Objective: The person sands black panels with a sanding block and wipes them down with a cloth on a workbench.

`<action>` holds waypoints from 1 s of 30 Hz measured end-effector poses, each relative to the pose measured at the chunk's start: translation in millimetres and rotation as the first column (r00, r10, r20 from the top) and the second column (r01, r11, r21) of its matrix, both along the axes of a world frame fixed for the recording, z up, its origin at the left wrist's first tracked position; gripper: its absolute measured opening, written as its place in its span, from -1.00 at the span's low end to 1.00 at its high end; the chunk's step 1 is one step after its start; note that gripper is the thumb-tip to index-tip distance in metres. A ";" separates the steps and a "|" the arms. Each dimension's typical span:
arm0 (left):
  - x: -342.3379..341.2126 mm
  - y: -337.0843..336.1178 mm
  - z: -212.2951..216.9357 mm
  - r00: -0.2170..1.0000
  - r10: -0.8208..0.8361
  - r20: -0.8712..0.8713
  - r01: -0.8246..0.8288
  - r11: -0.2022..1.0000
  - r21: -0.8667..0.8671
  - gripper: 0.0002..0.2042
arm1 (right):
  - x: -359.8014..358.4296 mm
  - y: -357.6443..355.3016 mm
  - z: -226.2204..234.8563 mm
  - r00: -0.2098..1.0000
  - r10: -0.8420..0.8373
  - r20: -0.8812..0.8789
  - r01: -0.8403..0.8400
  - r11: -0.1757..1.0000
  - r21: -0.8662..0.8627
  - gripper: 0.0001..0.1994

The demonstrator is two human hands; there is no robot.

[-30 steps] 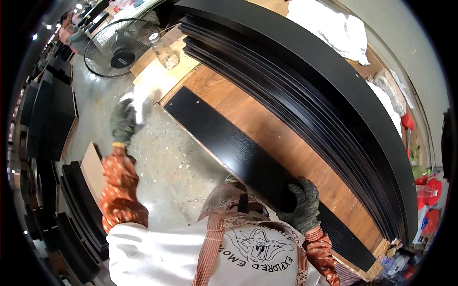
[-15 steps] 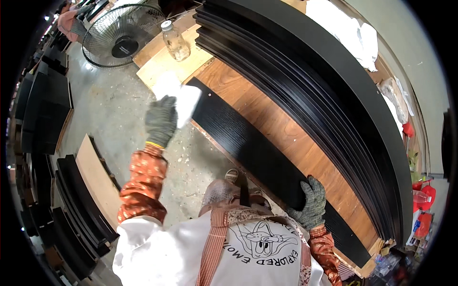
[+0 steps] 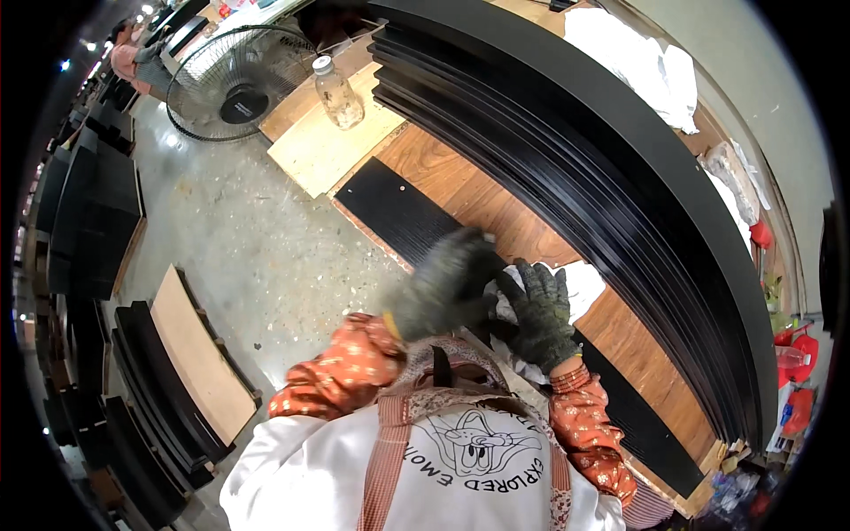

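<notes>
A long black board [image 3: 403, 208] with a grained face lies slantwise on a brown wood-grain tabletop [image 3: 496, 208]. A crumpled white cloth [image 3: 584, 288] rests across the board's middle and spills onto the tabletop. My right hand [image 3: 538, 314], in a grey glove, lies on this cloth with its fingers stretched out and apart. Close to its left, my left hand [image 3: 447, 279], gloved alike, is over the board. Motion smears its fingers, and whether it has hold of part of the cloth is hidden.
Curved black panels [image 3: 567, 168] stand stacked along the table's far side. A lidded glass jar [image 3: 338, 93] is on a pale board [image 3: 328, 146], near a fan [image 3: 239, 97]. More black panels [image 3: 164, 389] lie at lower left. Another person [image 3: 133, 57] is at far upper left.
My left hand has come from the board's far left end to its middle, beside my right hand. The white cloth now lies there, under my right hand, which has shifted up and left.
</notes>
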State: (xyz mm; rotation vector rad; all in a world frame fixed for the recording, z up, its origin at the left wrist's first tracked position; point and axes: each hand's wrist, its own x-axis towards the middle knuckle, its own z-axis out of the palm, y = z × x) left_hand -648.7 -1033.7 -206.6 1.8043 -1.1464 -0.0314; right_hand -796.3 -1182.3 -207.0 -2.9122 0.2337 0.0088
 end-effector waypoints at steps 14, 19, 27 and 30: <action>249.6 113.9 16.8 0.853 0.467 -0.232 -0.478 0.878 0.008 -0.12 | -41.2 18.7 12.9 0.733 -0.532 0.424 0.344 0.827 0.444 -0.34; 328.3 56.9 -16.9 0.976 0.196 -0.099 -0.207 0.971 -0.116 0.00 | -22.8 63.1 1.8 0.594 -0.710 0.377 0.703 0.687 0.186 -0.36; 315.0 18.7 5.2 0.986 -0.095 -0.133 0.109 0.989 0.099 -0.30 | 20.0 88.9 -28.0 0.286 -0.937 0.203 0.944 0.238 -0.230 -0.42; 309.8 26.1 44.5 0.878 -0.382 0.288 0.237 0.870 0.432 -0.29 | 24.4 93.0 -23.0 0.162 -0.979 0.121 0.970 0.135 -0.203 -0.43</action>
